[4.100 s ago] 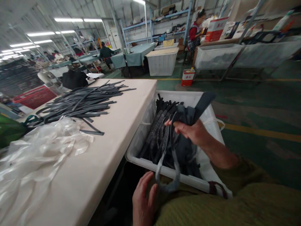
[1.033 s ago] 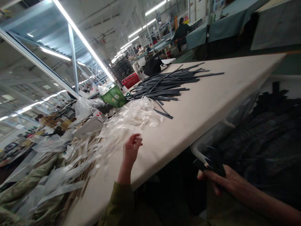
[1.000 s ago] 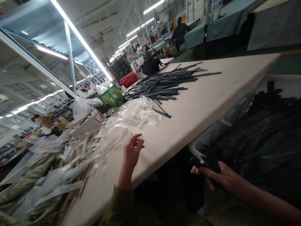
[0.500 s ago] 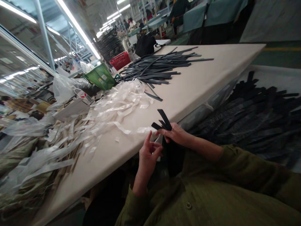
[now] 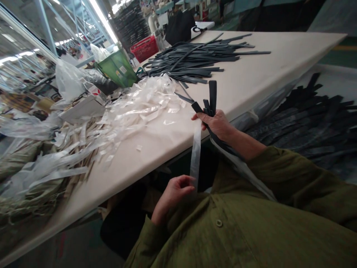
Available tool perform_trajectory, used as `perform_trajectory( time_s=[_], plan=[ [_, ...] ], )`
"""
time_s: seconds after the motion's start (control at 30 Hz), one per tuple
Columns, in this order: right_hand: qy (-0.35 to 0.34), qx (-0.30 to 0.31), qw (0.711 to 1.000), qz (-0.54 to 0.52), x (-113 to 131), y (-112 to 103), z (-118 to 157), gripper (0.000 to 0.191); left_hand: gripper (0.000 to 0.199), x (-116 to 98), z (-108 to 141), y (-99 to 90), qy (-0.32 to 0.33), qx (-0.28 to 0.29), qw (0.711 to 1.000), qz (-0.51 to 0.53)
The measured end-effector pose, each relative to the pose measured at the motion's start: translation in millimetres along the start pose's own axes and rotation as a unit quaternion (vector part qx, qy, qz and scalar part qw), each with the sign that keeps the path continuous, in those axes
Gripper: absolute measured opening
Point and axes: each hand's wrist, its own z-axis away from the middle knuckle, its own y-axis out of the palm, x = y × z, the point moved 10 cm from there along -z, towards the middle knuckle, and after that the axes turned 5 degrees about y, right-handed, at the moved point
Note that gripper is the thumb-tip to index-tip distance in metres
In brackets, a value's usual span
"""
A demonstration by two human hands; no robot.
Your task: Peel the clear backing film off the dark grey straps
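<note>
Much plastic (image 5: 152, 97) between green basket (image 5: 118, 70) and hands (image 5: 221, 126)

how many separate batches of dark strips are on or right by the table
3: a bunch in the right hand, a pile on the table, a heap in the bin; others may be hidden.

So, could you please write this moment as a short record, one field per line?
Left hand: at a hanging translucent strip, grip unclear
Right hand: gripping a bundle of dark strips
Table: dark strip pile, tangled translucent scraps
Past the scraps: green basket, red basket
Beside table, right: dark heap
</note>
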Motion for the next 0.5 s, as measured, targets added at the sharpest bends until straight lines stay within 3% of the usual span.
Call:
perform_trajectory(
  time_s=[0.13,0.33,0.4,0.5],
  plan=[
    [-0.018,-0.021,1.000,-0.008,8,-2,-3,0.021,0.018,9,1,9.3,-0.013,0.047,0.992,-0.115],
    [-0.022,-0.038,0.999,-0.016,11,-5,-7,0.020,0.023,11,0,9.6,-0.021,0.090,0.972,-0.215],
    [-0.014,-0.049,0.998,-0.028,6,-7,-11,0.019,0.023,9,0,10.4,-0.024,0.098,0.971,-0.218],
    [0.018,-0.060,0.996,-0.063,-10,-13,-17,0.015,0.024,3,-5,3.8,-0.024,0.046,0.991,-0.126]
  ],
)
